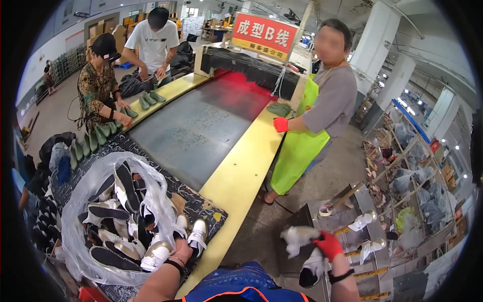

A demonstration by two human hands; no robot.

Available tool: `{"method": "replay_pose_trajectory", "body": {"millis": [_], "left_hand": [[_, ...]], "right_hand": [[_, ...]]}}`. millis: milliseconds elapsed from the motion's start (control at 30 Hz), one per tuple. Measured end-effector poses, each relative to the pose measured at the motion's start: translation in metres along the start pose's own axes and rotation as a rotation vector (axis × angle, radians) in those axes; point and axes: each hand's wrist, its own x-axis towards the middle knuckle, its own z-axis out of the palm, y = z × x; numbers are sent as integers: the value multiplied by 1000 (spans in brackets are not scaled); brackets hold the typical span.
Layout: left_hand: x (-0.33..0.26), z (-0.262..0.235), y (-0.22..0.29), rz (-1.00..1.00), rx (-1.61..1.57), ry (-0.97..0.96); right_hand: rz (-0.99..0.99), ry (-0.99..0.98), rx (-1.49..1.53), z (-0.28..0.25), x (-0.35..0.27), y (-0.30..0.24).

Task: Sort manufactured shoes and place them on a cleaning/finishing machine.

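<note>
At the near edge of the patterned dark tabletop, my left hand (183, 248) closes on the heel of a white sneaker (198, 234); its fingertips are hidden. A second white sneaker with a gold toe (182, 222) touches it. Left of that hand, a large clear plastic bag (75, 221) stands open, full of white, gold and black sneakers (128, 189). My right hand (329, 245), in a red glove, grips a whitish sneaker (300, 238) blurred by motion. Just under it is another white sneaker with a dark opening (312, 269); I cannot tell whether it is held.
A grey conveyor belt (186, 126) with yellow side boards (241, 176) runs ahead. White sneakers (363, 220) sit on a metal rack at right. A person in a lime apron (302, 151) stands beside the belt. Two people work at far left near green shoe forms (93, 141).
</note>
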Motion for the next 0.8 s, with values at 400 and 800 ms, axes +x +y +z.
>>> {"method": "replay_pose_trajectory", "body": {"millis": [400, 800], "left_hand": [[-10, 2, -11, -7, -26, -46], [-10, -21, 14, -113, 196, -108]], "right_hand": [[-357, -49, 393, 71, 154, -298], [-298, -682, 205, 235, 217, -233]]}}
